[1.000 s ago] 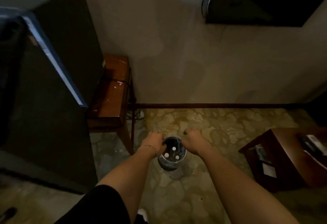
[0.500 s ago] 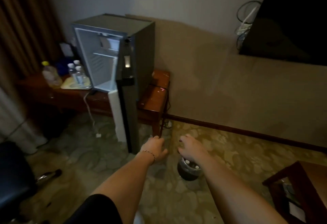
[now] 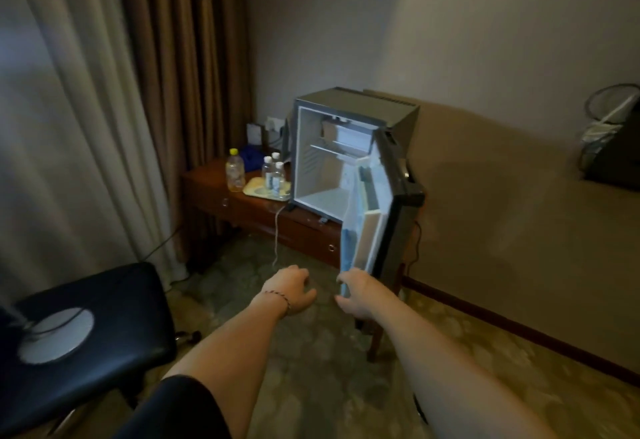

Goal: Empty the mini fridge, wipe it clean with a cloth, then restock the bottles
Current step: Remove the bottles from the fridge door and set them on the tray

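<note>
The dark bucket seen half a second ago is no longer being shown, and both hands are being held higher, empty. Loosely curled fingers of the left hand (image 3: 292,289) and right hand (image 3: 356,294) are being kept near the open door (image 3: 381,216) of the mini fridge (image 3: 349,147), which is sitting emptied on the wooden desk (image 3: 214,184); bottles (image 3: 273,171) are being kept on a tray (image 3: 256,186) beside it.
</note>
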A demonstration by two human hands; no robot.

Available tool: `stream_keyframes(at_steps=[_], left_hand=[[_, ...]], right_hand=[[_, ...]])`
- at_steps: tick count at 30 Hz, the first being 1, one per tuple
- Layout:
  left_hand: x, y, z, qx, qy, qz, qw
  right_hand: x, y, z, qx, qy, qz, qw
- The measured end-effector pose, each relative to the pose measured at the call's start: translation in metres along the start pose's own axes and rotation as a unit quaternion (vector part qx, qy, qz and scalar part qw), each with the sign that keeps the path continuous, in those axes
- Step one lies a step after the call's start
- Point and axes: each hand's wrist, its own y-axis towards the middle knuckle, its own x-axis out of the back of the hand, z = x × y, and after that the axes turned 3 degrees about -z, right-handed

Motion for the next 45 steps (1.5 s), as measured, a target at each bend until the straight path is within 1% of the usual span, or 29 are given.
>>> stream_keyframes(at_steps=[3, 9, 12, 16, 23, 28, 34, 40, 42, 45], left_hand=[[0.031, 0.006, 0.057, 0.015, -0.006, -0.017, 1.000], [0.084, 0.040, 0.153, 0.045, -0.008, -0.049, 0.998], [0.099, 0.061, 0.184, 0.057, -0.008, -0.050, 0.997], [0.110, 0.100, 0.213, 0.054, -0.005, -0.043, 0.998], [0.135, 0.204, 0.255, 0.056, -0.012, -0.033, 0.998], [0.150, 0.303, 0.280, 0.056, -0.011, -0.016, 0.998], [0.163, 0.414, 0.313, 0.056, -0.023, -0.015, 0.998], [0.162, 0.520, 0.349, -0.005, 0.006, 0.002, 1.000], [0.164, 0.557, 0.360, -0.031, 0.021, 0.008, 0.999], [0.166, 0.601, 0.370, -0.042, 0.032, 0.002, 0.999]], right_hand=[[0.008, 0.033, 0.045, 0.022, -0.012, -0.015, 1.000], [0.020, 0.105, 0.126, 0.054, 0.018, -0.061, 0.997], [0.020, 0.139, 0.153, 0.061, 0.002, -0.043, 0.997], [0.026, 0.195, 0.170, 0.071, -0.016, -0.028, 0.997], [0.049, 0.320, 0.181, 0.077, -0.011, -0.026, 0.997], [0.067, 0.424, 0.167, 0.059, -0.009, -0.026, 0.998], [0.086, 0.527, 0.148, 0.025, 0.005, -0.064, 0.998], [0.090, 0.624, 0.151, -0.006, 0.003, -0.078, 0.997], [0.092, 0.655, 0.153, -0.037, 0.015, -0.087, 0.995], [0.100, 0.693, 0.152, -0.074, 0.026, -0.085, 0.993]])
